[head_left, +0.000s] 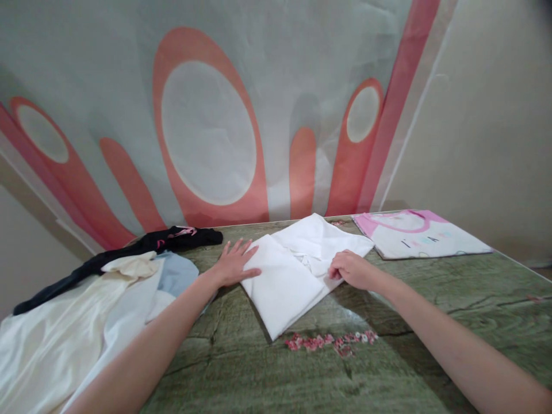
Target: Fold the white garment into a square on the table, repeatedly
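Note:
A white garment (284, 276), partly folded, lies at an angle on the wood-patterned tabletop. My left hand (235, 263) rests with fingers spread at its left edge, the fingertips and thumb touching the cloth. On the right side, my right hand (350, 269) is closed, with curled fingers pinching the cloth near the garment's lower right edge. Loose folds bunch up in the middle of the garment, between the two hands. The exact bit of fabric inside my right fingers is hidden.
At the left lies a loose pile of clothes: a cream garment (81, 322), a light blue one (176, 273) and a black one (129, 248). A folded pink-and-white shirt (422, 234) sits at the back right. Behind the table (241, 368) hangs a printed backdrop (276, 103).

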A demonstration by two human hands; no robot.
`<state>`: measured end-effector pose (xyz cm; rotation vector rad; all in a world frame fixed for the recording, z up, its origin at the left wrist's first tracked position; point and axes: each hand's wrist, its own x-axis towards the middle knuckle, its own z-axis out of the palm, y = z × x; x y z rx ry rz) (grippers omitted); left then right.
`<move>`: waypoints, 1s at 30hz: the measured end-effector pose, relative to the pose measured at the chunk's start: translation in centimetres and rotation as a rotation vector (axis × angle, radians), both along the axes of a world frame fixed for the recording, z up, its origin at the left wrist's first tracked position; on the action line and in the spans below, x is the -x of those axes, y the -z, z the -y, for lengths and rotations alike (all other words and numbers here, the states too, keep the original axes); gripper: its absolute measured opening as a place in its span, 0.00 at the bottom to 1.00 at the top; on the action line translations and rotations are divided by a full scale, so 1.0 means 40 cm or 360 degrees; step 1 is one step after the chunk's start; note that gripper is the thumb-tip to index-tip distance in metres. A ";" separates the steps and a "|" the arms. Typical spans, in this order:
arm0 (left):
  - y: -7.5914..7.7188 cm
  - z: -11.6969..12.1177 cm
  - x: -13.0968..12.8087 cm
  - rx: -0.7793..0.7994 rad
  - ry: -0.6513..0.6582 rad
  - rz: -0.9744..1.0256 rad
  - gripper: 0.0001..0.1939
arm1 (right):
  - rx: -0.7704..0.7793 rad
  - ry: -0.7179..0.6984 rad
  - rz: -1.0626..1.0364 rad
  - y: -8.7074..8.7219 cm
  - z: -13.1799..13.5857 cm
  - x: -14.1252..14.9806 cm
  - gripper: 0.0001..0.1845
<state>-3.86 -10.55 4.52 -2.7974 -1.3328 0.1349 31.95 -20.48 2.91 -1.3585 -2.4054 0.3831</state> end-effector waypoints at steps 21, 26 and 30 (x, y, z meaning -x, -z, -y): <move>0.006 0.323 -0.179 0.0283 0.0345 0.0907 0.06 | -0.0086 -0.0255 -0.0446 0.026 0.065 0.108 0.30; -0.014 0.334 -0.182 0.0239 0.0448 0.0886 0.04 | 0.0025 -0.0293 -0.0501 0.016 0.066 0.104 0.28; -0.020 0.339 -0.182 0.0204 0.0548 0.0841 0.07 | 0.0160 -0.0308 -0.0621 0.005 0.067 0.102 0.21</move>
